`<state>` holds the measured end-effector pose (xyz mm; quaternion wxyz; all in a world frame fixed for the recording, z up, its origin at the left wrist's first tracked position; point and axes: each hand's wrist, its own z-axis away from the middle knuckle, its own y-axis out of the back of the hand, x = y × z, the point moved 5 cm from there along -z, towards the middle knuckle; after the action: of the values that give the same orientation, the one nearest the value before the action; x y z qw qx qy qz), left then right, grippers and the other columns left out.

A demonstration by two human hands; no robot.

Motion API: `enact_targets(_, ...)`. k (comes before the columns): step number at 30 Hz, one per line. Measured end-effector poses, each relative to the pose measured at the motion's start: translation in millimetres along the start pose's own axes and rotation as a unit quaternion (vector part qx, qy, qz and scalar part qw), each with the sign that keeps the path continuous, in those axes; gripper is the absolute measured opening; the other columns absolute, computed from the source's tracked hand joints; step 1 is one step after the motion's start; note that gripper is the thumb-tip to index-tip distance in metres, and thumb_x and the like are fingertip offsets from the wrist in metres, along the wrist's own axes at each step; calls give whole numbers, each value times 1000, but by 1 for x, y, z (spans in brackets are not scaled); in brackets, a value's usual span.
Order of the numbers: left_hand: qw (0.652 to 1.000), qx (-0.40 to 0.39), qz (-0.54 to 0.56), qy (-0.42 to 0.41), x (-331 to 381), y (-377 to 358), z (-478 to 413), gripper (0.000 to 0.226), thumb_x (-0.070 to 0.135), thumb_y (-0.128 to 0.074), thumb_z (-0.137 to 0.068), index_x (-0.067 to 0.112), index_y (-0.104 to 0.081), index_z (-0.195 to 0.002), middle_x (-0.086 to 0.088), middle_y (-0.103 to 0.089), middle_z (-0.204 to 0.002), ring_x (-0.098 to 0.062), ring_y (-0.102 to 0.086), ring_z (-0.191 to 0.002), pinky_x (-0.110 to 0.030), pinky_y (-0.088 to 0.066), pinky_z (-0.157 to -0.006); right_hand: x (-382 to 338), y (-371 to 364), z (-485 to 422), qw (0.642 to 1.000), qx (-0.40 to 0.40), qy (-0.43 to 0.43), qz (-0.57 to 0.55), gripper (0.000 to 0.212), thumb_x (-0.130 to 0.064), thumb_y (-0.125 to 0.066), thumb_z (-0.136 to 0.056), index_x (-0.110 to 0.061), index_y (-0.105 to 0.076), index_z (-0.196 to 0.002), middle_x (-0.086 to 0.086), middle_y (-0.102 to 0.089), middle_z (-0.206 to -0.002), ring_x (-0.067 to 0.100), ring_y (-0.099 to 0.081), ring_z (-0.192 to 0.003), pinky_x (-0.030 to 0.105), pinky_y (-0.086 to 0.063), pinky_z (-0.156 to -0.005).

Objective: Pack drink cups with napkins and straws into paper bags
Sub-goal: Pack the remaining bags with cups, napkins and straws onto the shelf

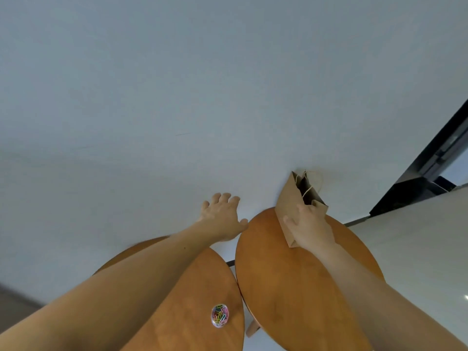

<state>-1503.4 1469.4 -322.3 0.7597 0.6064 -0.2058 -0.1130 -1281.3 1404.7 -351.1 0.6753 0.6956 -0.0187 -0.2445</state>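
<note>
So your right hand (311, 229) has got hold of the brown paper bag with the pale string handles (288, 198), thumb on its side panel and fingers curled over the open top. The bag's sitting at the far edge of the round orange-brown wooden table on the right (291, 287). Your left hand (222, 214) is stretched out past the second round wooden table (192, 287), fingers spread and holding nothing, and a little clear round tub of coloured paper clips (219, 315) sits on that table's near part.
</note>
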Motion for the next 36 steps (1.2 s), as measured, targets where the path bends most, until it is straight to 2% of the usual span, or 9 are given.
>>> enact_targets(3, 999, -21, 14, 22, 32, -16, -31, 71, 55, -44, -94, 21, -24, -153, -4, -21, -161, -26, -13, -149, -48, -20, -117, 60, 2, -42, 999, 7, -42, -23, 32, -44, -42, -97, -15, -54, -101, 6, -54, -103, 32, -56, -106, 43, -52, -78)
enact_targets(8, 996, -55, 34, 55, 72, -47, -59, 70, 52, -46, -94, 22, -24, -153, -2, -22, -161, -23, -14, -148, -44, -20, -119, 134, -10, -113, 995, -11, -97, -14, 46, -47, -37, -100, -8, -54, -119, 14, -56, -115, 32, -55, -101, 36, -38, -70)
enact_targets(11, 994, -67, 41, 79, 78, -57, -67, 70, 51, -46, -94, 21, -23, -154, -2, -22, -161, -22, -14, -149, -43, -21, -119, 152, -27, -145, 994, -38, -98, -15, 47, -47, -36, -102, -6, -53, -117, 15, -57, -113, 32, -57, -97, 35, -38, -69)
enact_targets(16, 989, -83, 53, 114, 74, -63, -70, 70, 48, -47, -94, 21, -23, -154, -2, -20, -161, -22, -12, -149, -43, -20, -120, 163, -51, -171, 993, -72, -96, -1, 34, -40, -37, -103, -12, -55, -98, 3, -54, -81, 20, -53, -70, 30, -37, -56)
enact_targets(19, 986, -81, 61, 130, 66, -65, -67, 70, 48, -47, -94, 21, -23, -154, -1, -20, -161, -20, -12, -149, -42, -21, -119, 163, -56, -173, 994, -75, -78, 8, 22, -25, -41, -102, -16, -51, -85, 0, -51, -78, 20, -51, -70, 31, -40, -62)
enact_targets(23, 985, -75, 63, 139, 57, -65, -59, 70, 49, -48, -94, 21, -24, -154, -1, -20, -161, -21, -13, -149, -43, -23, -118, 142, -48, -161, 997, -71, -34, 7, 32, -16, -40, -101, -20, -42, -70, 6, -60, -84, 17, -46, -65, 30, -35, -55)
enact_targets(28, 986, -55, 78, 136, 41, -50, -34, 68, 49, -46, -96, 20, -25, -154, -2, -20, -162, -21, -13, -149, -43, -25, -118, 81, -24, -123, 994, -75, 31, 76, 20, -16, -38, -102, -13, -53, -88, 2, -56, -81, 23, -56, -72, 29, -43, -58)
enact_targets(31, 985, -32, 86, 143, 19, -38, -8, 67, 49, -45, -97, 20, -25, -154, -2, -21, -161, -22, -15, -149, -44, -26, -118, 30, -10, -90, 988, -72, 80, 106, 18, -13, -41, -101, -10, -59, -99, 6, -63, -87, 25, -61, -73, 31, -47, -57)
enact_targets(36, 978, -2, 115, 175, -43, -29, 59, 67, 50, -45, -96, 20, -26, -153, -2, -25, -160, -23, -19, -147, -45, -28, -117, -62, -15, -23, 979, -70, 153, 112, 16, -15, -44, -101, -12, -58, -94, 3, -61, -78, 23, -60, -67, 28, -40, -50)
